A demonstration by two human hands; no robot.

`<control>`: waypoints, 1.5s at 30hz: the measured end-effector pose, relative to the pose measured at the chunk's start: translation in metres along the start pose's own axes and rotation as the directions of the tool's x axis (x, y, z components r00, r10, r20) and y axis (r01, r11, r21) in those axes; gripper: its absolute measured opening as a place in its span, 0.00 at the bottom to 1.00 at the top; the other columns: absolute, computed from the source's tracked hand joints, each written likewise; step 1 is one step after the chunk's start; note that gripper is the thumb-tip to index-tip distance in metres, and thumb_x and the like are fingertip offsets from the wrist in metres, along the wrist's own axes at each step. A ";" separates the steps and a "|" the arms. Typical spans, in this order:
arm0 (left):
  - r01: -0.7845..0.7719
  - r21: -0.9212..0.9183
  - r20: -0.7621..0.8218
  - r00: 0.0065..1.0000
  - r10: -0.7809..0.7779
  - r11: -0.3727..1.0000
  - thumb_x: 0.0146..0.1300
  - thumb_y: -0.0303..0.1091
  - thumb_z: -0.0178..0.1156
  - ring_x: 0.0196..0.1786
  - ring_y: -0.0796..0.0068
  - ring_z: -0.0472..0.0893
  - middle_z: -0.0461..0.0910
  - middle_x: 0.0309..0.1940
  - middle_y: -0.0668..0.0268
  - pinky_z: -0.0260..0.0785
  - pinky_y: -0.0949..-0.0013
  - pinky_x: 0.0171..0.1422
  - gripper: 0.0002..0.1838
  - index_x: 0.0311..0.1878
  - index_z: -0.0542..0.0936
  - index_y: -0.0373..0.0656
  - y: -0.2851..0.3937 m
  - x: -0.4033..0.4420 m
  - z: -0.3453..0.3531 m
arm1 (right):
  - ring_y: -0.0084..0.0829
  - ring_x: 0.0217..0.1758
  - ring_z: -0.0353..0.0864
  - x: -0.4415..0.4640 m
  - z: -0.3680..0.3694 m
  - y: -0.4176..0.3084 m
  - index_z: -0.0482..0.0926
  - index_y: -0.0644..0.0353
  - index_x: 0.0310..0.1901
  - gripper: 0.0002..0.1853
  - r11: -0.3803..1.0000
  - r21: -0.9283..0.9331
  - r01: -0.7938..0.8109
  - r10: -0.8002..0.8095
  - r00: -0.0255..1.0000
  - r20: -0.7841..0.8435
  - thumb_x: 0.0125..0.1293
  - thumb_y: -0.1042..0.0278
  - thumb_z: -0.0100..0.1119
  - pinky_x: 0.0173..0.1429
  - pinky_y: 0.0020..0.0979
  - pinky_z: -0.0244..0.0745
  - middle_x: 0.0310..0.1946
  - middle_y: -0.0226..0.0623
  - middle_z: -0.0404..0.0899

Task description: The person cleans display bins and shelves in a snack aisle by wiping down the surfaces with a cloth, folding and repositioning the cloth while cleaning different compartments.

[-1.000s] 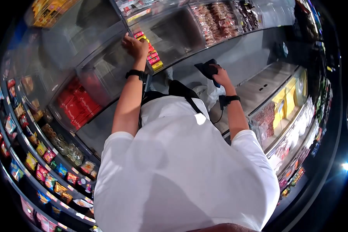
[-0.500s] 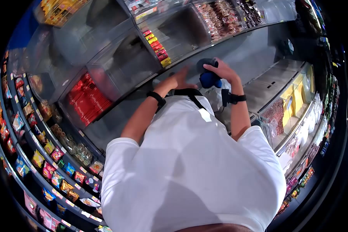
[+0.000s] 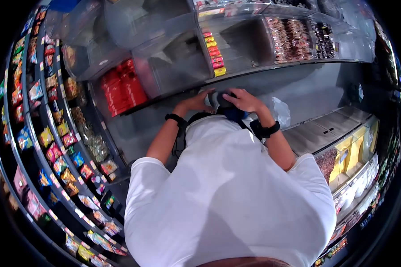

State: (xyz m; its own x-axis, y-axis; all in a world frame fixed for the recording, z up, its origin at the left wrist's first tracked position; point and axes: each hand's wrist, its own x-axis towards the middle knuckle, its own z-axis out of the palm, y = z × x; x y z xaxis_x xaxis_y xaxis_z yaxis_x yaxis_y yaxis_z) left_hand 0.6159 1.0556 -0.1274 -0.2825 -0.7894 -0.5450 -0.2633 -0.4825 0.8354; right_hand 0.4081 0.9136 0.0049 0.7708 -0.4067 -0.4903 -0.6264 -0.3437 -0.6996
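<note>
Close in front of my waist, both hands meet at a dark grey, rounded object whose kind I cannot make out. My right hand grips it from the right, thumb and fingers curled around its upper side. On the left, my left hand closes on its other side, its fingertips partly hidden. Just below the right hand, a dark blue thing shows, partly covered by the hand and the white shirt. Each wrist wears a black band.
Ahead stand clear bins with red packets, a row of small colourful packs and brown wrapped sweets. Snack shelves curve along the left. A clear plastic bag lies right of my hands, near a metal-topped case.
My left hand, spread and apart before, has come onto the grey object. The right hand has moved lower and left with it. The view has swung, shifting the shelves.
</note>
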 end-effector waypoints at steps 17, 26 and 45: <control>0.678 -0.031 -0.567 0.593 -0.572 0.734 0.68 0.42 0.52 0.60 0.42 0.76 0.80 0.54 0.46 0.70 0.52 0.63 0.22 0.60 0.77 0.42 -0.035 -0.150 0.028 | 0.44 0.30 0.84 0.039 0.045 -0.032 0.77 0.64 0.41 0.16 0.931 -0.193 0.310 -0.285 0.947 0.146 0.74 0.57 0.51 0.35 0.42 0.77 0.27 0.47 0.82; 0.521 0.151 -0.655 0.690 -0.310 0.840 0.72 0.39 0.47 0.53 0.48 0.82 0.82 0.46 0.44 0.73 0.52 0.56 0.19 0.58 0.76 0.39 -0.055 -0.178 -0.008 | 0.33 0.40 0.85 0.032 0.080 -0.065 0.76 0.69 0.45 0.15 0.816 -0.550 0.179 -0.169 0.983 0.071 0.75 0.61 0.52 0.44 0.34 0.79 0.34 0.46 0.83; -0.459 0.059 -0.796 0.514 0.319 0.887 0.59 0.28 0.64 0.64 0.64 0.72 0.74 0.55 0.57 0.62 0.64 0.67 0.18 0.53 0.75 0.39 -0.085 -0.167 -0.067 | 0.45 0.65 0.73 0.127 0.132 -0.054 0.54 0.50 0.75 0.40 0.972 0.057 0.226 -0.187 0.902 -0.388 0.65 0.60 0.64 0.65 0.41 0.70 0.58 0.54 0.74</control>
State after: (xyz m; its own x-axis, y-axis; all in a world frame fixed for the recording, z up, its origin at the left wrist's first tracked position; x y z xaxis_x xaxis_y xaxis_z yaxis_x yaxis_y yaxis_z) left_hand 0.7472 1.2029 -0.1031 0.5055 -0.8617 0.0433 -0.1580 -0.0431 0.9865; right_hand 0.5555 0.9919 -0.0879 0.7678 -0.6313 -0.1095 -0.4279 -0.3779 -0.8210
